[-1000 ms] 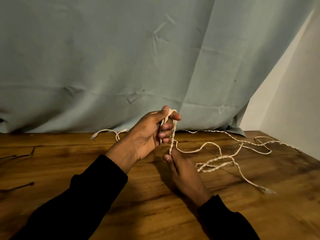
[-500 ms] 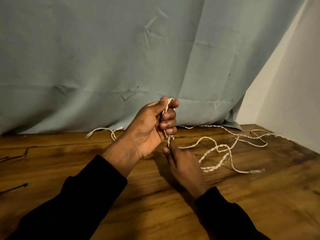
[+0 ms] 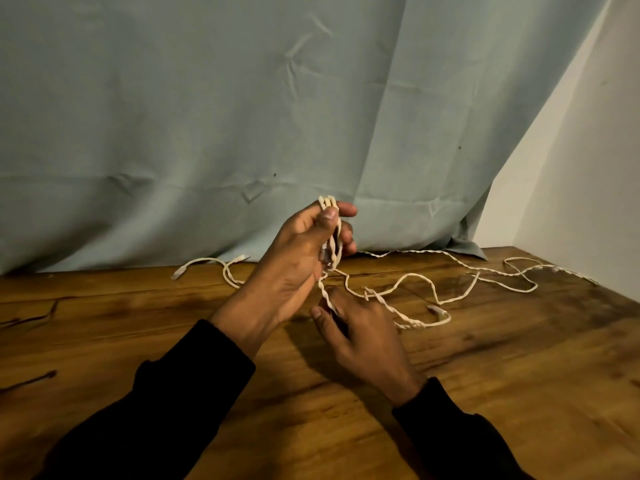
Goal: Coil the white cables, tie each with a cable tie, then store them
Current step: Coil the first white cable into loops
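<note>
Pinching a small bundle of loops, the left hand [image 3: 304,244] has its thumb pressed against curled fingers [image 3: 346,211], with the folded turns of the white cable [image 3: 330,237] standing up between them and poking out just above the thumb tip. Below it, the right hand [image 3: 360,337] hovers low over the desk [image 3: 485,393], its fingers loosely bent, thumb and forefinger seeming to guide the strand that drops from the bundle; whether they truly pinch it I cannot tell, since the hand hides the contact.

From these fingers the cable runs outward in slack curves across the desk toward its far right corner, one plug end [image 3: 434,310] lying just right of the right hand. A second white cable [image 3: 207,265] lies near the far edge, left of the left wrist, against the foot of the grey-green cloth [image 3: 207,116] hung behind the desk.

As a judgement: the cable looks light, thin, twisted and very limp, so it will hold no shape by itself and the loops will spring apart if the pinch eases. The best hold seems to be across the middle of the bundle, all turns together, while the free strand is fed in close to the fingers. Dark thin strands [image 3: 31,379] at the desk's left edge may be ties, though they are too dim to be sure
</note>
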